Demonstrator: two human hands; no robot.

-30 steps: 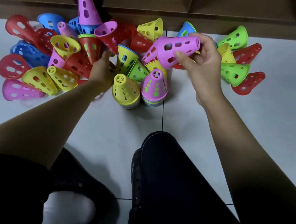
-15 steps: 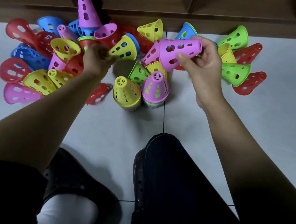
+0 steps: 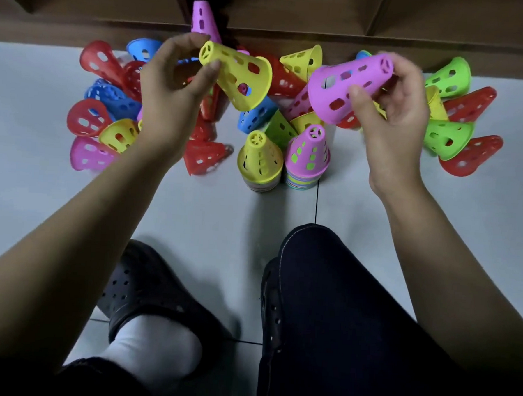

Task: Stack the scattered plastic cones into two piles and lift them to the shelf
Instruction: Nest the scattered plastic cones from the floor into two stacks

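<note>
Head view; how far along?
– Early, I judge; a yellow-topped pile and a pink-topped pile stand side by side; left hand grips a yellow cone, right hand a pink cone, both above them.
– Remaining?
– Many loose cones on the floor; the lift not begun.

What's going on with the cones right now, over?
Left hand grips a yellow cone. Right hand grips a pink cone. Yellow-topped pile, pink-topped pile upright. Loose cones crowd behind them.

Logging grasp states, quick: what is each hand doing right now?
Left hand: holding a yellow cone.
Right hand: holding a pink cone.
</note>
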